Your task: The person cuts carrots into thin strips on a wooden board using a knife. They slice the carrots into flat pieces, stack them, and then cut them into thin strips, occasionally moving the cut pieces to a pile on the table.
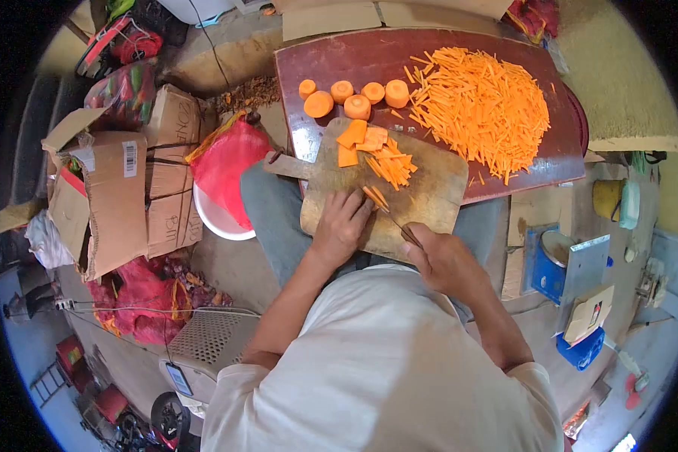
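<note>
A wooden cutting board (429, 192) rests on my lap against a dark red table (316, 68). My left hand (341, 226) presses a thin carrot slice (375, 197) onto the board. My right hand (444, 260) grips a knife (401, 226) whose blade lies against that slice. Flat carrot slabs (352, 143) and cut sticks (392, 164) sit at the board's far side. Several round carrot chunks (354, 98) lie on the table, beside a big heap of carrot sticks (482, 105).
Cardboard boxes (120, 196) stand at the left, with a red mesh bag (226, 169) over a white bowl (212, 218). A white crate (203, 339) sits low left. Blue items (550, 271) and a yellow container (606, 197) are on the right.
</note>
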Available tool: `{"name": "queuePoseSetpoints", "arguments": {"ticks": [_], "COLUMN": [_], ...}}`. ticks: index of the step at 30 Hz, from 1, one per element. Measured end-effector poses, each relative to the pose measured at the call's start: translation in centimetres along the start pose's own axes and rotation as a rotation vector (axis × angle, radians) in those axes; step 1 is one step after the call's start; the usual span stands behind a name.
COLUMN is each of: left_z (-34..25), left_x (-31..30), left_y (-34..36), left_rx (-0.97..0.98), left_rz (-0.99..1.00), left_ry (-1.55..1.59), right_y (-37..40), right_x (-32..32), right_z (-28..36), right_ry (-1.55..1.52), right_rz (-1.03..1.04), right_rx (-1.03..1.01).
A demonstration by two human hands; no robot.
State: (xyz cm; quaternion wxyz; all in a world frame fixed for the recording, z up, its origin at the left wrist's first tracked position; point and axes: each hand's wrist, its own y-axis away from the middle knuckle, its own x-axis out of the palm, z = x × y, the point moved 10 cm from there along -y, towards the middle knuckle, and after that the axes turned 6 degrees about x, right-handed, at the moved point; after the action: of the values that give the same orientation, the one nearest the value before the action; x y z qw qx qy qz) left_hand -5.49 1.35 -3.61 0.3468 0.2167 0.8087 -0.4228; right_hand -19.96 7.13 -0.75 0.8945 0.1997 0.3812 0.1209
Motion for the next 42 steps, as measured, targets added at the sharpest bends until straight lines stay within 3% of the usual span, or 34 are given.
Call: {"name": "queuePoseSetpoints", "arguments": {"ticks": [4, 10, 16, 19, 25, 42], "left_z": [0.2, 0.2, -0.2, 0.0, -0.1, -0.3], "left_x": [0.5, 0.4, -0.3, 0.1, 0.1, -0.5], "left_y": [0.3, 0.5, 0.0, 0.3, 0.4, 0.0], "left_rx": [0.008, 0.002, 0.002, 0.000, -0.002, 0.010], "left_rz": [0.017, 0.021, 0.008, 0.022, 0.008, -0.032], "left_ry": [0.023, 0.001, -0.059, -0.075, -0.083, -0.124], "right_y": [-2.1, -0.1, -1.5, -0.3, -1.5, -1.2], "right_x": [0.6, 0.5, 0.5, 0.3, 0.8, -0.3], "right_z": [0.3, -0.3, 0.5, 0.0, 0.2, 0.5], "right_ry": [-0.044, 0.006, -0.073, -0.104, -0.105, -0.107], "right_rz": [-0.105, 0.002, -0.062, -0.014, -0.098, -0.108], "right_rx": [-0.120, -0.031, -0.101, 0.017, -0.088, -0.119]}}
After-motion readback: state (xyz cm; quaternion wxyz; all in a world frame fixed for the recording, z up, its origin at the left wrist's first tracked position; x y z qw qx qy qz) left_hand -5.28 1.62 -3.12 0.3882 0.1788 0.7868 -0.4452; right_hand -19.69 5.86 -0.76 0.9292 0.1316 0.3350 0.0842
